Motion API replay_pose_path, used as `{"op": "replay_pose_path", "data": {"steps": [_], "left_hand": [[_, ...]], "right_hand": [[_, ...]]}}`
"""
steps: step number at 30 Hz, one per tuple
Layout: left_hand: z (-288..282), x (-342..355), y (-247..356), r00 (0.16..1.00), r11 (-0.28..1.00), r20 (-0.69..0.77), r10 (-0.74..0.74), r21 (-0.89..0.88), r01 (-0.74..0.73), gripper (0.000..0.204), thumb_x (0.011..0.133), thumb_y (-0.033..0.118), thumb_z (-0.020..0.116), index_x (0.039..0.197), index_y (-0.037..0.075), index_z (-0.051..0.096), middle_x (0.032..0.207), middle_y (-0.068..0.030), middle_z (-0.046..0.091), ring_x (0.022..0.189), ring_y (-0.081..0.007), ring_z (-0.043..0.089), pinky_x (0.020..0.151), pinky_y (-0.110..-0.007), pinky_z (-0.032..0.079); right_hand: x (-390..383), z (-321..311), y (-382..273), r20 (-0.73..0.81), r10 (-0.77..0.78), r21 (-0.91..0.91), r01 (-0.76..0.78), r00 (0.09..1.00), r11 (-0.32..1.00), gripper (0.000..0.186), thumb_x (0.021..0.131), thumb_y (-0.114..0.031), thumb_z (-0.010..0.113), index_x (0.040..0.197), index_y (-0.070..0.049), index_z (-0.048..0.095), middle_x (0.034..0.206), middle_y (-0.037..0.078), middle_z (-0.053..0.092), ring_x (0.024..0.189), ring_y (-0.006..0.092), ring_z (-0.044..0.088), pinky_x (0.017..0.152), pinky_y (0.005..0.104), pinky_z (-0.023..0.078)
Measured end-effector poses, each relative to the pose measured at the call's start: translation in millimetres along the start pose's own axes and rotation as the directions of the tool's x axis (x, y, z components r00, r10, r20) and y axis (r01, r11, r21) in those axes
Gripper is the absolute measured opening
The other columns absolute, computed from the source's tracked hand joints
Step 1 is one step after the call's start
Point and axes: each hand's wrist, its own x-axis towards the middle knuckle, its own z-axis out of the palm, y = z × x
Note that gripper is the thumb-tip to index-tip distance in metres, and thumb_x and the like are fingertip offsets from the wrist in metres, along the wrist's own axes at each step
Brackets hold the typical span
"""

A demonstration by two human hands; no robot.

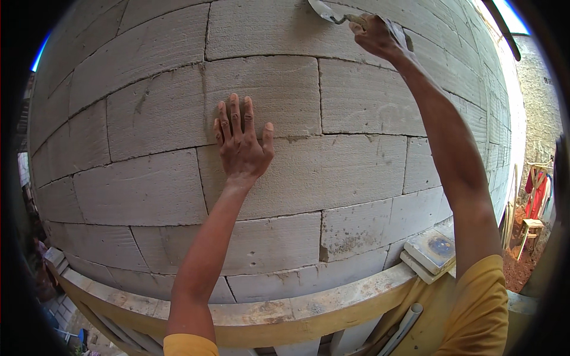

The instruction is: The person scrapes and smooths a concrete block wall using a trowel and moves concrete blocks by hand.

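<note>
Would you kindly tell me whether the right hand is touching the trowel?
Touching: the head view shows the right hand closed around the handle of the trowel.

Bare hands: two, one left hand [243,145], all five digits countable, and one right hand [377,40]. Yellow sleeves [478,305]: two. Pointing trowel [323,10]: one. Block wall [350,169] in front: one; its aerated-concrete blocks [279,89] well over a dozen, exact tally lost toward the rim. Yellow balustrade [350,332]: one. Stacked pale slabs [432,246] at its corner: at least two. Open-ended pipe [409,323]: one. Wooden stool [532,223], far right: one.
</note>
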Motion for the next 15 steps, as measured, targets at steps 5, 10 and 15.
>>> {"op": "replay_pose_path", "data": {"steps": [5,10,15], "left_hand": [[-5.4,-0.8,-6.3,0.999,0.999,0.044,-0.009,-0.042,0.011,0.077,0.107,0.052,0.043,0.173,0.018,0.02,0.179,-0.0121,0.015,0.166,-0.0355,0.007,0.134,-0.057,0.009],[-20.0,-1.4,-19.4,0.978,0.984,0.201,0.064,-0.178,-0.028,0.081,0.106,0.049,0.045,0.173,0.016,0.017,0.18,-0.012,0.011,0.167,-0.0352,0.0,0.135,-0.055,0.005],[-41.6,-6.9,-48.1,0.952,0.945,0.238,0.195,-0.306,-0.117,0.082,0.105,0.045,0.048,0.173,0.013,0.017,0.18,-0.0151,0.008,0.167,-0.0363,-0.002,0.135,-0.053,0.003]], "right_hand": [[-19.1,-3.2,-24.6,0.096,0.087,0.046,-0.092,0.992,0.995,0.044,0.103,-0.04,0.057,0.12,-0.003,0.072,0.096,0.021,0.076,0.095,0.0362,0.074,0.09,0.0495,0.056],[-75.0,-14.6,-42.8,0.044,0.256,0.066,-0.258,0.966,0.964,0.042,0.105,-0.039,0.058,0.125,-0.005,0.072,0.102,0.023,0.077,0.096,0.0355,0.075,0.089,0.0486,0.056],[-134.9,-6.6,-107.7,-0.027,-0.097,0.158,0.1,0.995,0.982,0.035,0.105,-0.032,0.062,0.134,-0.014,0.071,0.08,0.015,0.077,0.06,0.0258,0.071,0.062,0.0432,0.058]]}}
